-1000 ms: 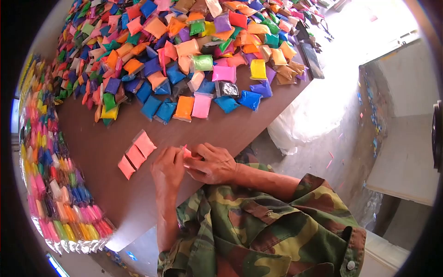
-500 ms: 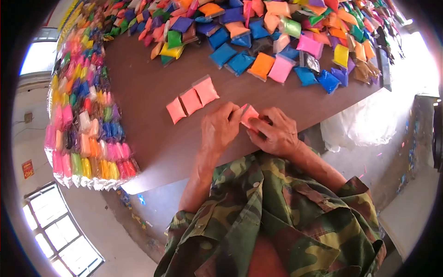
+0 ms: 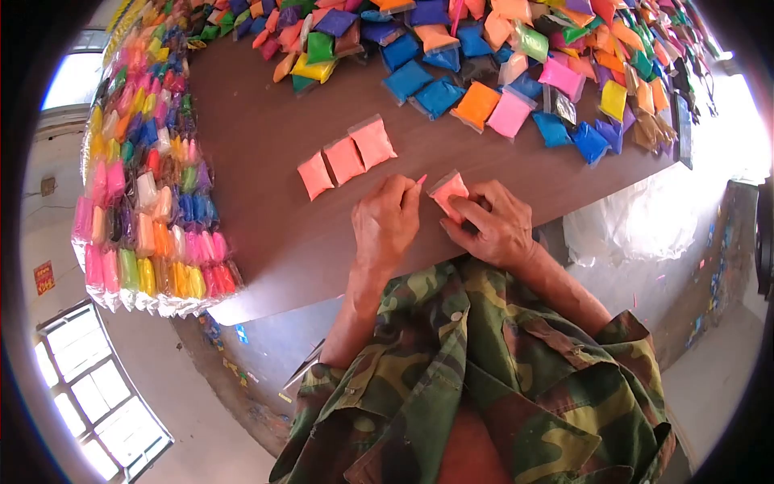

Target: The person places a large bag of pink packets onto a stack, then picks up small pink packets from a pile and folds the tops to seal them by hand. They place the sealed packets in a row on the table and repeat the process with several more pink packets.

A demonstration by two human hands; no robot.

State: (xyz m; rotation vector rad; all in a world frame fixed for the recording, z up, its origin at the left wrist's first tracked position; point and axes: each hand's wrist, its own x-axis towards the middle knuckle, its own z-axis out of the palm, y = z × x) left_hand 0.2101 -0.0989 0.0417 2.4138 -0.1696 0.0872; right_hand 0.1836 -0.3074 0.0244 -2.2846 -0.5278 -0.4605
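Observation:
My left hand (image 3: 386, 216) is closed in a pinch on a tiny pink piece (image 3: 422, 180) that sticks out past its fingertips. Between the thumb and fingers of my right hand (image 3: 493, 222) is a small salmon-pink packet (image 3: 448, 194), apart from my left hand. Beyond my hands, three salmon-pink packets lie in a slanting row on the brown table: a left one (image 3: 315, 176), a middle one (image 3: 344, 160) and a right one (image 3: 372, 142).
A heap of coloured packets (image 3: 476, 105) covers the far side of the table (image 3: 250, 177). Stacked rows of colourful packets (image 3: 149, 210) line the left edge. Clear plastic sheeting (image 3: 629, 226) hangs beyond the right edge.
My hands have come apart, with the pink piece in the left and the packet in the right. The view has shifted slightly, so the table's packets appear moved.

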